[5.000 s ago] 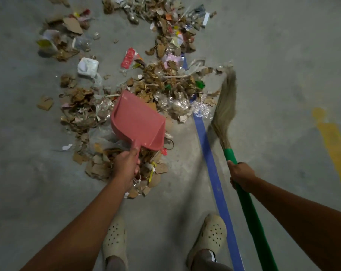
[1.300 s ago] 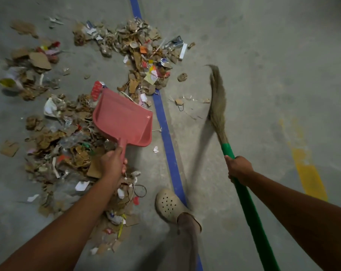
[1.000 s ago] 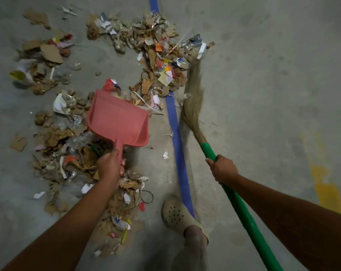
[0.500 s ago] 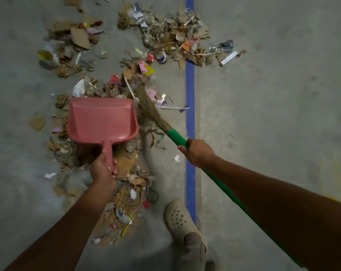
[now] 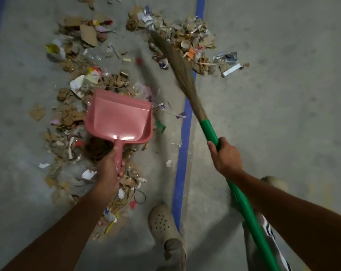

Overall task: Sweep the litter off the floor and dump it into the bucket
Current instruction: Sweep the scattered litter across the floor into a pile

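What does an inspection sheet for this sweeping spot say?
Surface: grey concrete floor with a blue tape line.
Job's things: pink dustpan, no litter seen inside; broom with bristles at the far litter pile; bucket not in view.
Clutter: cardboard scraps, paper and wrappers left of the line.
Grippers: left hand grips the dustpan's handle; right hand grips the broom's green handle.
Cables: thin dark loop in the litter, maybe wire.
Surroundings: beige clog beside the line.

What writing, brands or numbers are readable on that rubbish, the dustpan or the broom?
No text can be read.
Print on the blue-and-white wrapper: too blurred.
Red and yellow print on the white packet: too blurred.
The dustpan and broom handle show no marks.
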A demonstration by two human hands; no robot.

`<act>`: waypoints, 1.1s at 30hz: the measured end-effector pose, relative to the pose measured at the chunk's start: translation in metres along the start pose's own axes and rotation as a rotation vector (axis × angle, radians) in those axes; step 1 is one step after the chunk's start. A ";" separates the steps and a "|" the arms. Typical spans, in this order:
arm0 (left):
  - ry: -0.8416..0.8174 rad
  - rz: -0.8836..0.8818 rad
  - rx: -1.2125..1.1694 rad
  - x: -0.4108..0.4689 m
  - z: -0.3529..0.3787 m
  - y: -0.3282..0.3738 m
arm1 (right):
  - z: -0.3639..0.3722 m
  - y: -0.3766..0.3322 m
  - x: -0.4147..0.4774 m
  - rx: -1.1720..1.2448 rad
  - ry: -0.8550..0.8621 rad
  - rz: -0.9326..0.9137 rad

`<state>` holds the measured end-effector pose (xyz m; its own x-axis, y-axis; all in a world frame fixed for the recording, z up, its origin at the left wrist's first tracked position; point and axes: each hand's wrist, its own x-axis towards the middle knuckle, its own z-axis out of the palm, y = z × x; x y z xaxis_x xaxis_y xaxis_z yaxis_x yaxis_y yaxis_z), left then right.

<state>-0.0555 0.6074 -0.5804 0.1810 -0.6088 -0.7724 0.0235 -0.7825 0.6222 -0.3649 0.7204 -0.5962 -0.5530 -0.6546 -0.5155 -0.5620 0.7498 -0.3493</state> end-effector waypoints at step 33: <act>0.069 0.016 -0.087 -0.001 0.215 -0.055 | -0.101 0.091 0.220 -0.190 -0.297 0.056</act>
<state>-0.2683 0.6227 -0.6409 0.2491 -0.6081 -0.7538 0.1047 -0.7569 0.6451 -0.6002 0.6348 -0.6624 -0.3983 -0.5356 -0.7446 -0.6556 0.7340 -0.1773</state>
